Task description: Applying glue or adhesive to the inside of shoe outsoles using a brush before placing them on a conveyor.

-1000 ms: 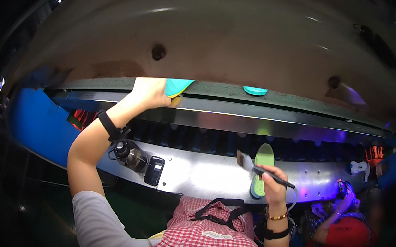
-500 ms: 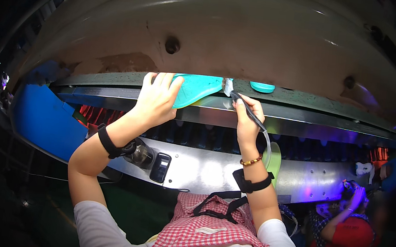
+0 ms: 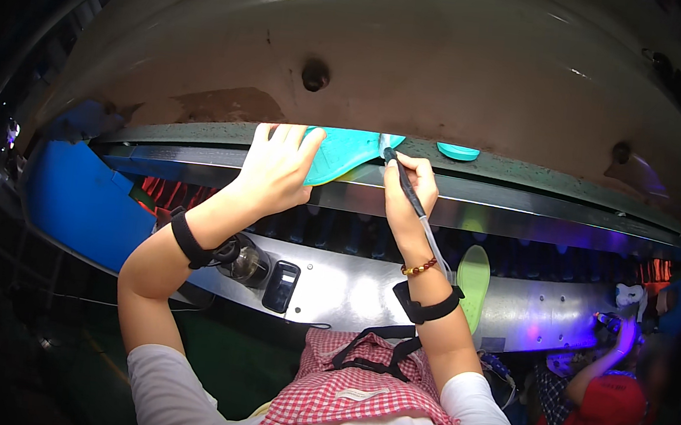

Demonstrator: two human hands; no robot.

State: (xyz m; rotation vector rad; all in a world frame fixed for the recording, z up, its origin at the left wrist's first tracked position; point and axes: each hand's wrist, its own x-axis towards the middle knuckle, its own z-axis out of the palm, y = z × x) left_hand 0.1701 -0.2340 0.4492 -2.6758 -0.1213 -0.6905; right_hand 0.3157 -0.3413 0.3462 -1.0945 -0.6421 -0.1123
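My left hand (image 3: 279, 165) grips the left part of a teal shoe sole (image 3: 347, 153) on the conveyor under the hood. Its thumb rests on the top and its fingertips are partly hidden. Between the thumb and fingers of my right hand (image 3: 409, 207) is a brush (image 3: 404, 183) with a black handle and a clear tube running back along the wrist. The brush's pale tip touches the sole near its right end. The sole's far side is hidden by the hood. A second teal sole (image 3: 458, 152) shows partly to the right.
A large brown hood (image 3: 454, 75) overhangs the conveyor (image 3: 543, 180). On the metal ledge (image 3: 349, 284) lie a phone (image 3: 281, 287), a glass jar (image 3: 248, 266) and a light green sole (image 3: 472, 286). A co-worker in red (image 3: 606, 410) sits at the lower right.
My right hand has moved left, bringing the brush tip from the sole's right edge onto its surface. My left hand still holds the sole. More of the light green sole shows.
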